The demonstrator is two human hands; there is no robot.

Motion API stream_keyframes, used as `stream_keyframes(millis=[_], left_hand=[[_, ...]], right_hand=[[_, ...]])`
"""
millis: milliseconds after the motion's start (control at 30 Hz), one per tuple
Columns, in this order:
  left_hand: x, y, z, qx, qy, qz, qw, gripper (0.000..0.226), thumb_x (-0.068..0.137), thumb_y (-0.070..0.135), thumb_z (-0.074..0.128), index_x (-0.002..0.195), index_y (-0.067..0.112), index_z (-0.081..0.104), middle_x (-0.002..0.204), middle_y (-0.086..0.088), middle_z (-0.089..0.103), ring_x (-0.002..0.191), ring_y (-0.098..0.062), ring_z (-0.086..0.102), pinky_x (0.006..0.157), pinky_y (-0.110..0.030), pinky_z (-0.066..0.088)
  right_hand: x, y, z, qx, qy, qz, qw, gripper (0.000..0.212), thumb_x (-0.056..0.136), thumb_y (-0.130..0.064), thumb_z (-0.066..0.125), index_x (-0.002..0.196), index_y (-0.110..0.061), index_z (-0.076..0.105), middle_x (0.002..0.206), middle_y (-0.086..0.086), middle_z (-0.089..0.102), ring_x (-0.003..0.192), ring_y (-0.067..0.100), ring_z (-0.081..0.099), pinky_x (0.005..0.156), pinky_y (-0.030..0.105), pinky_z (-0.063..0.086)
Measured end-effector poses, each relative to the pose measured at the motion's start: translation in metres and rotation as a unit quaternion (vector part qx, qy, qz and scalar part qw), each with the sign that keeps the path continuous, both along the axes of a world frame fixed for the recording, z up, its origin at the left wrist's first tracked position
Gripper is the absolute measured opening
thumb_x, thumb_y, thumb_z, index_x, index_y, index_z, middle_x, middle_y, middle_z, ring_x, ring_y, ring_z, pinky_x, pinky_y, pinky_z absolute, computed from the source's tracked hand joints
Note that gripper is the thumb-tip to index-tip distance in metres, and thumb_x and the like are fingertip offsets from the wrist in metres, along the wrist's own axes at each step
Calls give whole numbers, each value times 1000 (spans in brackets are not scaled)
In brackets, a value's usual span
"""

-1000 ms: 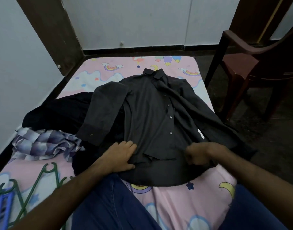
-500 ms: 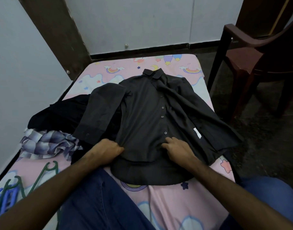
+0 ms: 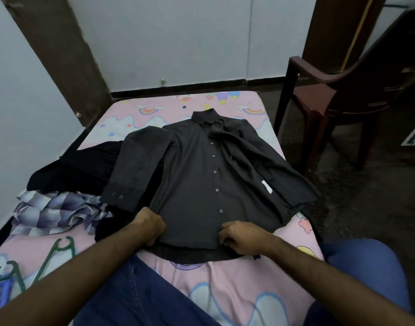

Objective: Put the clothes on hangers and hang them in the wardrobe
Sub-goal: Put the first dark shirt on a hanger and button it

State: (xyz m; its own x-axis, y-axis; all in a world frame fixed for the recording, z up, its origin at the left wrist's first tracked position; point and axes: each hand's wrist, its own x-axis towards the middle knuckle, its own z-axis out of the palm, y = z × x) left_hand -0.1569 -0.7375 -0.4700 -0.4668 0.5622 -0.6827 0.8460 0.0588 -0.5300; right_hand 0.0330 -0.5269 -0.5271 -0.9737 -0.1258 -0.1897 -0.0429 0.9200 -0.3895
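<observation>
Shirt flat on bed, hem under your fingers: left hand bunches hem corner, right hand pinches hem.

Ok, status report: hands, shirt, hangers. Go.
Left hand and right hand both grip the dark shirt at its hem. Shirt flat on bed, not on a hanger. Green hangers lie untouched, left.

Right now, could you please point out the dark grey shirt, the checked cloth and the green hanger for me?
dark grey shirt (image 3: 197,175): head view, front panel left of the buttons.
checked cloth (image 3: 58,208): head view, middle of the crumpled heap.
green hanger (image 3: 65,245): head view, the hook end.
</observation>
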Motion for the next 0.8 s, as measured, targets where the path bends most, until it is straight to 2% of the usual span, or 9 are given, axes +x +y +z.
stream_keyframes(millis=[167, 233, 300, 367, 400, 467, 533, 633, 800], left_hand=[[7, -4, -1, 16, -44, 26, 999, 40, 99, 25, 55, 137, 12, 55, 142, -8, 56, 127, -27, 58, 100, -41, 46], [5, 7, 7, 34, -98, 58, 993, 41, 94, 34, 62, 129, 13, 62, 134, -7, 62, 119, -26, 62, 98, -37, 50], [3, 29, 12, 114, -174, 70, 976, 39, 94, 42, 59, 117, 12, 66, 124, -9, 67, 111, -28, 64, 91, -33, 50], [5, 54, 11, 251, -205, 26, 946, 33, 99, 41, 51, 113, 13, 61, 121, -8, 62, 112, -28, 61, 89, -34, 46], [8, 67, 6, 318, -203, -9, 926, 30, 100, 40, 49, 113, 15, 57, 120, -7, 58, 113, -26, 59, 91, -37, 46], [17, 92, -14, 413, -216, -29, 884, 28, 99, 40, 50, 115, 17, 52, 122, -4, 52, 113, -24, 55, 93, -41, 47], [26, 112, -40, 456, -269, 26, 848, 31, 96, 39, 56, 119, 18, 51, 125, -2, 51, 113, -23, 53, 96, -43, 47], [35, 126, -73, 516, -278, 97, 804, 36, 93, 42, 62, 122, 23, 54, 124, 1, 51, 110, -22, 51, 97, -42, 46], [37, 124, -96, 571, -269, 136, 764, 37, 93, 47, 63, 123, 28, 55, 123, 7, 48, 108, -15, 48, 95, -36, 44]], right_hand=[[3, 19, 26, -132, -111, -14, 985, 17, 91, -11, 62, 100, -14, 76, 99, -1, 76, 91, 13, 70, 84, 21, 51], [4, 50, 40, -177, -17, -110, 978, 15, 92, -11, 66, 101, -15, 77, 99, -3, 76, 93, 9, 70, 88, 23, 53], [11, 93, 44, -132, 148, -250, 948, 19, 89, -8, 69, 104, -17, 76, 100, -4, 70, 97, 14, 67, 92, 31, 52], [23, 135, 42, -35, 239, -368, 898, 30, 81, -3, 70, 107, -18, 74, 101, 1, 64, 99, 25, 65, 92, 40, 52], [29, 150, 37, -11, 227, -397, 889, 35, 79, -2, 69, 109, -20, 72, 103, 3, 63, 101, 28, 64, 93, 43, 52], [40, 162, 26, -2, 133, -395, 909, 40, 81, -11, 71, 119, -22, 66, 111, 3, 59, 108, 29, 61, 96, 42, 50], [48, 158, 14, 46, 56, -367, 928, 46, 89, -31, 69, 132, -22, 56, 122, 2, 54, 115, 27, 55, 97, 42, 48], [45, 151, 5, 142, 64, -365, 918, 47, 94, -47, 59, 133, -21, 52, 124, 1, 53, 112, 26, 53, 91, 42, 51], [22, 160, 10, 191, 74, -370, 906, 24, 92, -21, 50, 114, -17, 59, 113, 4, 61, 103, 29, 61, 79, 42, 54]])
